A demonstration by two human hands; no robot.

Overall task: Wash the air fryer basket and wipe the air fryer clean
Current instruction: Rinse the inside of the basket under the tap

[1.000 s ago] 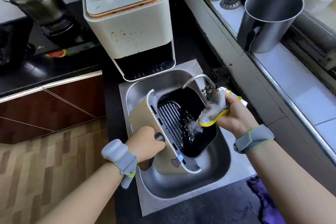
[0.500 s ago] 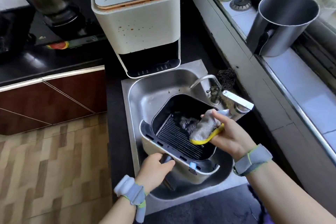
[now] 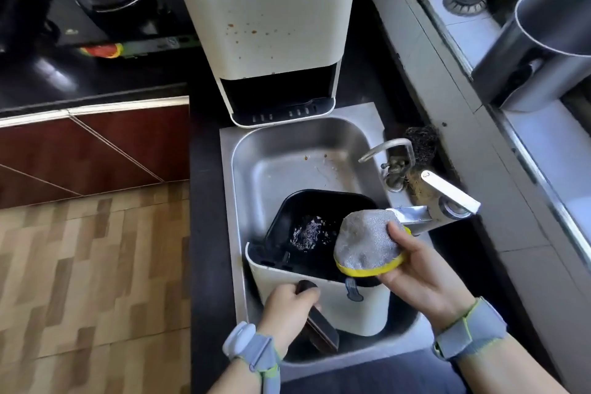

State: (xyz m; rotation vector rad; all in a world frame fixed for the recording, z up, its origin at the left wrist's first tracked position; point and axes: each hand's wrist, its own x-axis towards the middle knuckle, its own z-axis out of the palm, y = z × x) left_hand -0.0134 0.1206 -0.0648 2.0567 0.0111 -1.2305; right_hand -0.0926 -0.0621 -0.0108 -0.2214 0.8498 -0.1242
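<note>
**Basket in sink, sponge held above it**

Head view: air fryer basket (image 3: 319, 265) is stood in the steel sink (image 3: 287, 150), cream front panel toward the camera, dark interior wet with foam. Its dark handle (image 3: 315, 323) is gripped by the left hand (image 3: 284, 307), fingers curled round it. A yellow-backed scouring sponge (image 3: 367, 243) is pinched by the right hand (image 3: 422, 272) over the basket's right rim, thumb on the grey face. Air fryer (image 3: 268, 32) is set on the black bench just behind the sink, drawer slot open, front spattered brown. Tap (image 3: 428, 201) is mounted right of the sink. A steel pot (image 3: 543, 51) is stood on the window sill.
</note>
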